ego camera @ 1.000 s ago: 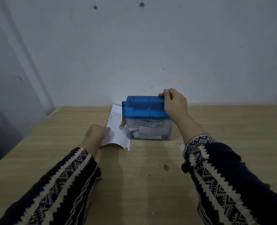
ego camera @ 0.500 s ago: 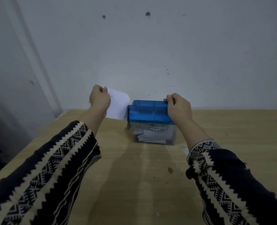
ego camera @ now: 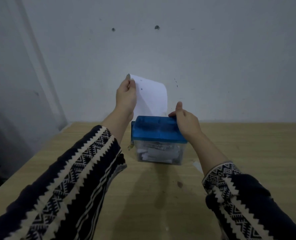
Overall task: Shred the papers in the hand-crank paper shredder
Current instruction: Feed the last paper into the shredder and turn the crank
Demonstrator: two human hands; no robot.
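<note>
1. Shredder sat on the tabletop near its far edge. Blue lid, clear bin below packed with white shreds.
2. Paper stood upright over the lid's far edge. Couldn't tell if it was in the slot.
3. Left grip pinched the sheet's upper left corner.
4. Right grip curled over the lid's far right edge, thumb raised.
5. Grey wall behind.
</note>
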